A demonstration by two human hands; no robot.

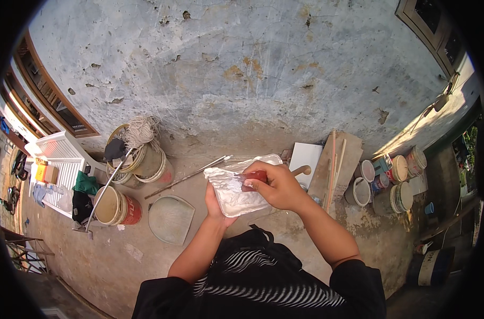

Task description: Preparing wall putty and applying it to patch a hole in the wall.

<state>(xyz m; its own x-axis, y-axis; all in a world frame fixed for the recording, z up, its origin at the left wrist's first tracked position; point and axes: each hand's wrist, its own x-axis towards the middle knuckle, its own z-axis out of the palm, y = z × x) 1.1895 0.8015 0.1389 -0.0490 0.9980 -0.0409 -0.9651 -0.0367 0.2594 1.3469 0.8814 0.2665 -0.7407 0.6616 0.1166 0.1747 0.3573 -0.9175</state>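
A shallow rectangular tray (233, 211), coated inside with thick white paste, is held up in front of my body. My left hand (214, 203) grips its left side, with most of the fingers hidden underneath. Closed around the reddish-brown handle of a putty knife (257, 175) is my right hand (281, 187), over the tray. The knife's blade lies against the white paste toward the tray's left part. A tan rounded handle (302, 170) sticks out just beyond my right hand; what it belongs to is hidden.
A weathered grey-blue wall (210, 69) rises ahead. On the floor at left are a red bucket (131, 209), buckets with a mop head (142, 132), a dustpan-like grey scoop (171, 219) and a white bench (61, 154). Boards (319, 175) and several paint pails (359, 192) stand right.
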